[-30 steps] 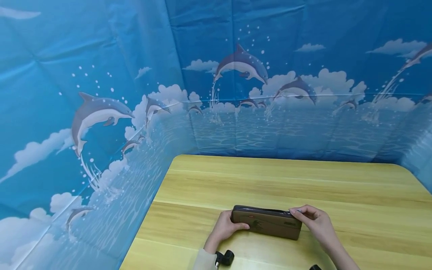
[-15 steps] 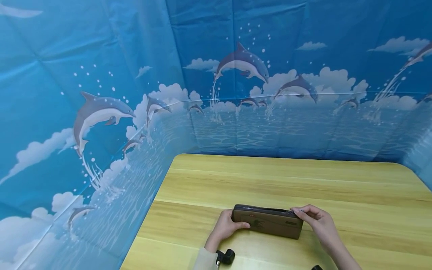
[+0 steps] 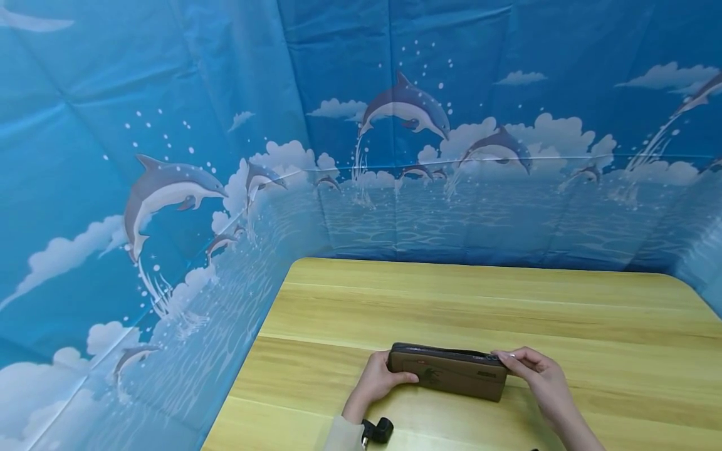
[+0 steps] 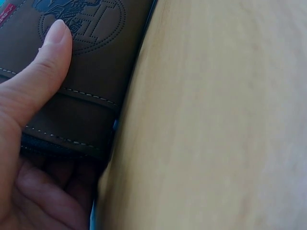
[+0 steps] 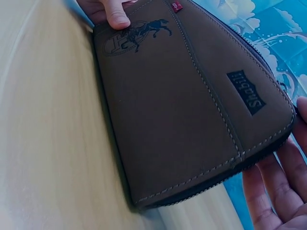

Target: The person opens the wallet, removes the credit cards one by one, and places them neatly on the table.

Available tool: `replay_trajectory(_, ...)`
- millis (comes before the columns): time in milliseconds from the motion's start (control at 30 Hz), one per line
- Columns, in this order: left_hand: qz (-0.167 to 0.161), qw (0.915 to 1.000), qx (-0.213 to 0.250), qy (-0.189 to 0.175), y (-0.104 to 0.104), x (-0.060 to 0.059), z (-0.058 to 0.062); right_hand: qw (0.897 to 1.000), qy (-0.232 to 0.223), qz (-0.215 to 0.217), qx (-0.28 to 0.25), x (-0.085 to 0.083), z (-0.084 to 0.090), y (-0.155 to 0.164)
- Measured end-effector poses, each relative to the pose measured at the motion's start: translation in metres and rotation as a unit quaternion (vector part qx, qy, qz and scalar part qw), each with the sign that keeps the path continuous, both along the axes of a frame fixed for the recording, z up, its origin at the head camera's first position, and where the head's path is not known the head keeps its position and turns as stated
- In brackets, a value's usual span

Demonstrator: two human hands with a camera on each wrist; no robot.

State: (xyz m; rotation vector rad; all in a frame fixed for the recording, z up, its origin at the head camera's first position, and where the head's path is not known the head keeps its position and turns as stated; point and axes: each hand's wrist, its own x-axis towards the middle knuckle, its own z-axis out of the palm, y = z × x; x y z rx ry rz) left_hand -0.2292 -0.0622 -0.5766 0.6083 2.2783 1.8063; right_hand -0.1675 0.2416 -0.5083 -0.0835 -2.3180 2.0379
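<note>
A brown zip-around wallet (image 3: 451, 376) stands on its long edge on the table, with a stitched seam, an embossed horse emblem and a dark label (image 5: 246, 92). My left hand (image 3: 376, 381) grips its left end, thumb on the front face and fingers behind, as the left wrist view shows. At the top right corner my right hand (image 3: 543, 379) pinches the zipper pull, which is mostly hidden by the fingertips. Along the top edge the zipper (image 3: 445, 350) is parted, leaving a dark gap. The wallet's inside cannot be seen.
The yellow wood-grain table (image 3: 316, 313) has rounded far corners. A blue dolphin-print curtain (image 3: 361, 213) hangs behind it and along its left side. A black wrist-worn device (image 3: 380, 430) sits by my left sleeve (image 3: 344, 433).
My right hand has moved a little rightward along the wallet's top edge with the zipper pull, and the gap now reaches closer to the right corner. My left hand has stayed nearly still.
</note>
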Motion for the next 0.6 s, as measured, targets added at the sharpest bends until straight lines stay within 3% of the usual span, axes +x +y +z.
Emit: replay_trajectory(600, 0.002, 1.0, 0.002, -0.003, 0.0014, -0.0003, -0.001, 1.0, 0.021, -0.001, -0.02, 0.0007, -0.0078, 0.0023)
